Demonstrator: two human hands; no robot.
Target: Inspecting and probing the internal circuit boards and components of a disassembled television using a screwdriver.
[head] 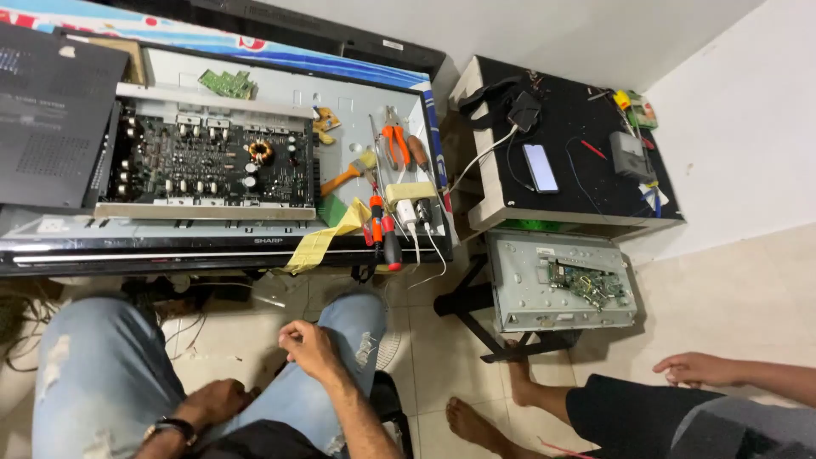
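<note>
The opened amplifier chassis [204,161] lies on the tabletop [357,102], circuit board exposed, well apart from both hands. Right hand [310,348] rests loosely curled on the knee, empty; left hand [217,399] closed on the thigh, empty. Risk: screwdrivers [381,228] overhang the edge and could fall.

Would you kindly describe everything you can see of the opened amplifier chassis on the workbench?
The opened amplifier chassis lies flat on the bench with its top cover off, exposing a dark circuit board crowded with small components, including a copper-wound ring coil toward its right side. Pale metal rails frame the board at front and back. It rests on a larger grey metal panel, with a dark perforated cover at its left end. Neither hand touches it.
</note>
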